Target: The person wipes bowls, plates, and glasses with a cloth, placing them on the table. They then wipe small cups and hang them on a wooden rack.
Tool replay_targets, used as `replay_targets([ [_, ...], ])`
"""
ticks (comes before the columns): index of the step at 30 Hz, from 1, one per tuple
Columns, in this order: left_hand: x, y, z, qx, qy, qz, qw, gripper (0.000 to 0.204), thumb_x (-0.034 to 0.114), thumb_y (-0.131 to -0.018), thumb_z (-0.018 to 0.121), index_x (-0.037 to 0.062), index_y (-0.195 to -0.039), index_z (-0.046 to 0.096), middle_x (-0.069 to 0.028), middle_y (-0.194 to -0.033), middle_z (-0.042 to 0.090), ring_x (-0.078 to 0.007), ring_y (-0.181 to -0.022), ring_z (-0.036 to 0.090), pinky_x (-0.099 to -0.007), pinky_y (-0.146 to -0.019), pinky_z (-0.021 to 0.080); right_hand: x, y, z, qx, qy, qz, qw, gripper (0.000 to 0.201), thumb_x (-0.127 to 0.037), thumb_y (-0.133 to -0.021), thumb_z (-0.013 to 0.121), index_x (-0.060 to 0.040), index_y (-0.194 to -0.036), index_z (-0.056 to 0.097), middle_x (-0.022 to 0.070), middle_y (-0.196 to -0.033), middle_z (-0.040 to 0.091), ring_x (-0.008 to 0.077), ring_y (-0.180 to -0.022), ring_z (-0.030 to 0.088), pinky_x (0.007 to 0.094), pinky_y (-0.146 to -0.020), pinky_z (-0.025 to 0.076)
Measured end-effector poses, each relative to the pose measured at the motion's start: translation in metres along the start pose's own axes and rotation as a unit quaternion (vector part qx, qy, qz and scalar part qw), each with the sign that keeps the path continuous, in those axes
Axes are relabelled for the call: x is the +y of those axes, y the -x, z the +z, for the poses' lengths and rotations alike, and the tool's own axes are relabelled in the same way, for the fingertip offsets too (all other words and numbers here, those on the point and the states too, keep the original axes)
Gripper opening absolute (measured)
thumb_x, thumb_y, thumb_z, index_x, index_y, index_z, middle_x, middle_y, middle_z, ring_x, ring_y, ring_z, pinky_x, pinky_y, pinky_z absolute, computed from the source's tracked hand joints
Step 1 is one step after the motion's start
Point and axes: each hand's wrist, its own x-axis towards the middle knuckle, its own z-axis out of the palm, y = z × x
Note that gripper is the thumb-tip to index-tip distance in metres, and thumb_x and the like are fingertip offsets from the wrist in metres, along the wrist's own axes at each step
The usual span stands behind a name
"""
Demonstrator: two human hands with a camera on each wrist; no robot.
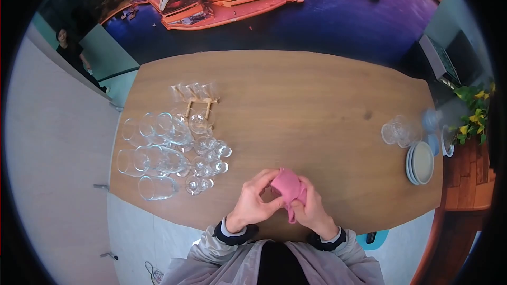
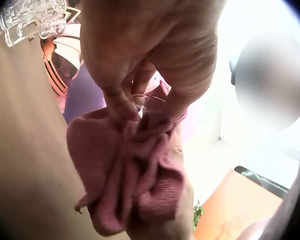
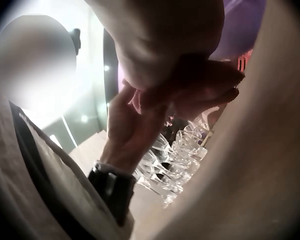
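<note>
While you face table (image 1: 296, 116), glasses (image 1: 158, 158) stand left, well apart from your hands. Pink cloth (image 1: 288, 183) is bunched between hands, near table's close edge — long axis roughly toward you, tail nearest your body. Neither hand nearer, both touching. Left hand (image 1: 251, 200) pinches cloth, thumb against fingers; right hand (image 1: 312, 210) grips opposite side. Something clear (image 2: 141, 111) glints at left fingertips — too hidden to name.

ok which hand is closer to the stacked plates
Right: the right hand is left of the stacked plates; the left hand is farther left, across the pink cloth.
</note>
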Motion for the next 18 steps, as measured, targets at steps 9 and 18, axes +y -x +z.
replay_targets([
  [9, -0.01, 0.0, 0.015, -0.019, 0.198, -0.059, 0.978, 0.052, 0.005, -0.077, 0.088, -0.0031, -0.123, 0.065, -0.0125, -0.119, 0.068, -0.0173, -0.104, 0.065, -0.0306, -0.093, 0.052, -0.01, -0.013, 0.011, 0.061, -0.437, 0.212, 0.872, 0.047, -0.032, -0.113, 0.032, 0.0022, -0.138, 0.053, 0.0097, -0.122, 0.062, 0.0165, -0.108, 0.061, 0.0307, -0.094, 0.049],
  [18, -0.028, 0.009, 0.019, 0.017, 0.124, -0.093, 0.988, 0.054, 0.001, -0.083, 0.083, -0.0038, -0.131, 0.059, -0.0098, -0.115, 0.07, -0.0169, -0.109, 0.065, -0.0328, -0.095, 0.053, -0.003, 0.0, -0.003, 0.029, -0.046, 0.205, 0.977, 0.024, -0.016, -0.103, 0.056, 0.0027, -0.116, 0.064, 0.0146, -0.104, 0.067, 0.0141, -0.073, 0.065, 0.0311, -0.064, 0.054],
])
